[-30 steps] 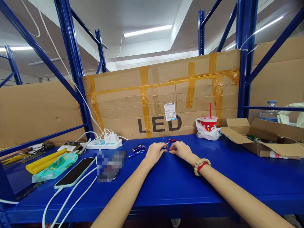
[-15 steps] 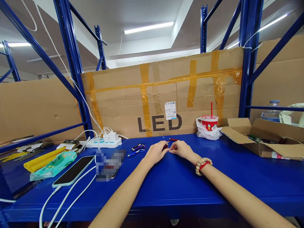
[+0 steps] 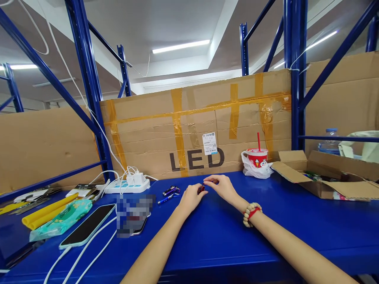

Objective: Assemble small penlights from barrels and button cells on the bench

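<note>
My left hand [image 3: 191, 198] is closed around a small dark red, shiny tube-like thing [image 3: 201, 189], mostly hidden by the fingers. My right hand [image 3: 221, 188] is just to the right, thumb and fingertips drawn together in a pinch close to the tube's upper end. Whatever is between those fingertips is too small to make out. A bead bracelet with a red cord circles the right wrist. Left of my left hand, several small metal pen-like tubes lie on the blue tabletop, among them a blue one [image 3: 168, 199] and a purple one [image 3: 171, 191].
Farther left are a phone [image 3: 89, 225], white cables, a power strip [image 3: 127, 186], a teal packet [image 3: 62, 218] and yellow rolls [image 3: 49, 211]. A red cup [image 3: 257, 158] in a plastic bag and an open cardboard box [image 3: 328, 189] stand right. Cardboard [image 3: 142, 138] walls the back.
My right fingertips have come up and slightly apart from my left hand. The red tube now shows in my left fingers; the red piece that lay behind my hands is no longer visible. The view has tilted.
</note>
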{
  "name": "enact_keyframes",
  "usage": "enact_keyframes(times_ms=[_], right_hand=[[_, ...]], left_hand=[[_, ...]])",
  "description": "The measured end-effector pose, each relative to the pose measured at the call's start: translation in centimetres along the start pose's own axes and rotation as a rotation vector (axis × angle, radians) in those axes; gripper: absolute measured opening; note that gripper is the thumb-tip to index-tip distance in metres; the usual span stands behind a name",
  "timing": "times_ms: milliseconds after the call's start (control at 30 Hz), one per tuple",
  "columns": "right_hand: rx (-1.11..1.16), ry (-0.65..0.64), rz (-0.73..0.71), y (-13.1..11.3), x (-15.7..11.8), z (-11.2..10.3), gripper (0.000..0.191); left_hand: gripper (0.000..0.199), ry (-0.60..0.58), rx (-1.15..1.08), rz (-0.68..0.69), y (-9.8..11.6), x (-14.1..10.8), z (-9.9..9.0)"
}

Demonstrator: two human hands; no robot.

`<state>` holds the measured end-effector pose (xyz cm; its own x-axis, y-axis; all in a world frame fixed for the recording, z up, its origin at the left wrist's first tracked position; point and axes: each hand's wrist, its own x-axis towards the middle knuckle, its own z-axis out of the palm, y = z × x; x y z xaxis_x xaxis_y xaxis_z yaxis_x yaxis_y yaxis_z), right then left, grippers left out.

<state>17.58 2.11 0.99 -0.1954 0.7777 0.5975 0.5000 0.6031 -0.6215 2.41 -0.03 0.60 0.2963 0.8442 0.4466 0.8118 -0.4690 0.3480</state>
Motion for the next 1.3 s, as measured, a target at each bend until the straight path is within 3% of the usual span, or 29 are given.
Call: enact_keyframes(times_ms=[333, 867, 1300], right_hand=[[-0.115, -0.051, -0.054, -0.1, -0.4, 0.3, 0.021], [-0.228, -0.117, -0.075, -0.6, -0.8, 0.2, 0.019], [-0.275, -0.04, -0.047, -1.8, -1.3, 0.3, 0.019]], left_hand=[[0.018, -0.016, -0.091, 0.055, -0.9, 0.2, 0.6], [0.015, -0.041, 0.016, 0.083, -0.5, 0.0, 0.2], [0.022, -0.041, 0.195, -0.131, 0.1, 0.0, 0.0]])
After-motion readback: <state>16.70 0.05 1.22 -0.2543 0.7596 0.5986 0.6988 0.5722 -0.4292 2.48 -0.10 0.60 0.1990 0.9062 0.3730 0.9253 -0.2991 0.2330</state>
